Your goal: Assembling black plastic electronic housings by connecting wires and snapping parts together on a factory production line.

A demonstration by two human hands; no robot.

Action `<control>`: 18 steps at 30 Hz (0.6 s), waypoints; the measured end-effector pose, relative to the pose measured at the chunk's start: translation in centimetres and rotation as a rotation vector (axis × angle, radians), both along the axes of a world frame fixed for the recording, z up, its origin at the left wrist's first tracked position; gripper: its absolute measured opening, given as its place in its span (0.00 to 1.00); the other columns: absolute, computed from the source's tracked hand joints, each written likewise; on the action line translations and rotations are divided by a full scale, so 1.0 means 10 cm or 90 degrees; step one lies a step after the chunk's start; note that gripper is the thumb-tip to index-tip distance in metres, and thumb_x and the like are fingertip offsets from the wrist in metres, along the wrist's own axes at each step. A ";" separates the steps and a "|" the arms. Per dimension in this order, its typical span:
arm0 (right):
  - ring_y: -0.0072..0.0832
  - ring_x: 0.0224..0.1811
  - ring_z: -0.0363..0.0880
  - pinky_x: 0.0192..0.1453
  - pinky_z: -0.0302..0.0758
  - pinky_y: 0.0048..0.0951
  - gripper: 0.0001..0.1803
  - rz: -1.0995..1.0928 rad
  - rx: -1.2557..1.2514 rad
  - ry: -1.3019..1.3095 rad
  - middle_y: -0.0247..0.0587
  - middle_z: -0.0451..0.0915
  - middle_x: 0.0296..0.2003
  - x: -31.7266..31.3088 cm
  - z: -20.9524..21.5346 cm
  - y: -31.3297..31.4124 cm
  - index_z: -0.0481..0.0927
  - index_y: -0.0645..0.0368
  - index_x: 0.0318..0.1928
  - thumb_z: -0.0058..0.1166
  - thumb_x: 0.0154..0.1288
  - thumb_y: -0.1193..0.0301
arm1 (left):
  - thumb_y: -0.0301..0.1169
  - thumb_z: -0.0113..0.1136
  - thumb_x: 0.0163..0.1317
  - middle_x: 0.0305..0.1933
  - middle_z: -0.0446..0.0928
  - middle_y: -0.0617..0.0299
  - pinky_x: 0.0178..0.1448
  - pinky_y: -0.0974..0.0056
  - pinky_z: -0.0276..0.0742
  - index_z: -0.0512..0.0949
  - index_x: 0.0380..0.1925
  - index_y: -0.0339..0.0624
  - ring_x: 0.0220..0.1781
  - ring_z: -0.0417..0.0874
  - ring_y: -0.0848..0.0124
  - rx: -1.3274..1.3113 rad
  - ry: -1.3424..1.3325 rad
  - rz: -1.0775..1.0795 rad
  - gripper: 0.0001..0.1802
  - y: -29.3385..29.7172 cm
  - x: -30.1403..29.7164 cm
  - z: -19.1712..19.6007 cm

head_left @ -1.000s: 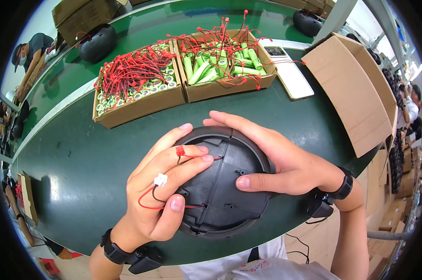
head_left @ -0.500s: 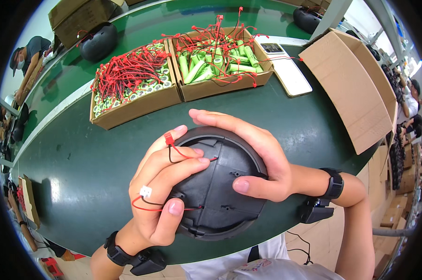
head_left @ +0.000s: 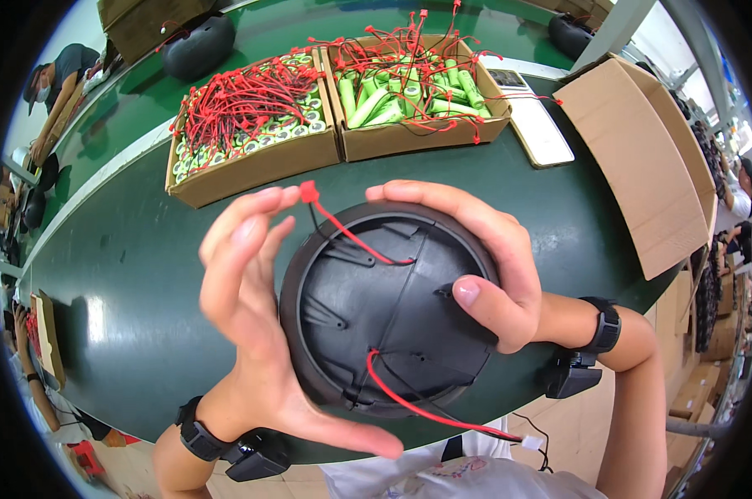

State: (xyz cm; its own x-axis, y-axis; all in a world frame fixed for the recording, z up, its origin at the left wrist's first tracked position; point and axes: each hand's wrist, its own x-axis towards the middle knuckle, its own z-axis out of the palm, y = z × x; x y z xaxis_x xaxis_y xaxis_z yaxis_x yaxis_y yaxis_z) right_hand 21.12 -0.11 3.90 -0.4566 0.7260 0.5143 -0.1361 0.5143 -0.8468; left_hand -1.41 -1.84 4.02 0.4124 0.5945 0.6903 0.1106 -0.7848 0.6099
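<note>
A round black plastic housing (head_left: 384,320) is held above the green table with its hollow side facing up. My right hand (head_left: 500,274) grips its right side, fingers round the outer rim and thumb pressed inside. Along the left rim, my left hand (head_left: 255,291) is open, its thumb stretched out below and its fingers apart. Near those fingertips stands a small red connector (head_left: 309,192) on a red and black wire pair; whether they touch it I cannot tell. From the housing's lower part, a second wire pair runs right to a white connector (head_left: 530,442).
Two cardboard trays of green battery cells, one tray (head_left: 259,179) piled with red leads and another tray (head_left: 426,141), stand at the back. Right of them lie a white phone (head_left: 544,133) and an open carton (head_left: 633,158). A small box (head_left: 50,341) sits far left.
My left hand has let go of the housing's inside and wires, opening out to the left. The white connector's wires now hang to the lower right. My right hand keeps its grip.
</note>
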 end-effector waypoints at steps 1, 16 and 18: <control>0.41 0.55 0.75 0.60 0.69 0.33 0.32 0.004 -0.001 0.000 0.58 0.72 0.53 0.00 -0.01 -0.01 0.64 0.75 0.58 0.47 0.50 0.73 | 0.61 0.80 0.07 0.68 0.45 0.39 0.64 0.43 0.61 0.36 0.67 0.44 0.66 0.58 0.44 -0.095 0.044 0.024 0.86 -0.03 -0.01 0.01; 0.38 0.60 0.70 0.65 0.62 0.32 0.34 -0.112 -0.116 0.056 0.57 0.67 0.58 -0.14 0.05 -0.10 0.61 0.76 0.60 0.43 0.54 0.68 | 0.48 0.83 0.20 0.68 0.52 0.44 0.68 0.54 0.60 0.49 0.67 0.33 0.67 0.61 0.54 -0.148 0.033 0.048 0.73 -0.06 0.12 0.01; 0.38 0.60 0.69 0.65 0.62 0.32 0.34 -0.122 -0.117 0.063 0.57 0.67 0.58 -0.15 0.05 -0.09 0.61 0.76 0.60 0.43 0.53 0.68 | 0.48 0.83 0.20 0.67 0.52 0.44 0.68 0.54 0.60 0.49 0.66 0.33 0.67 0.62 0.53 -0.134 0.038 0.050 0.73 -0.05 0.13 0.00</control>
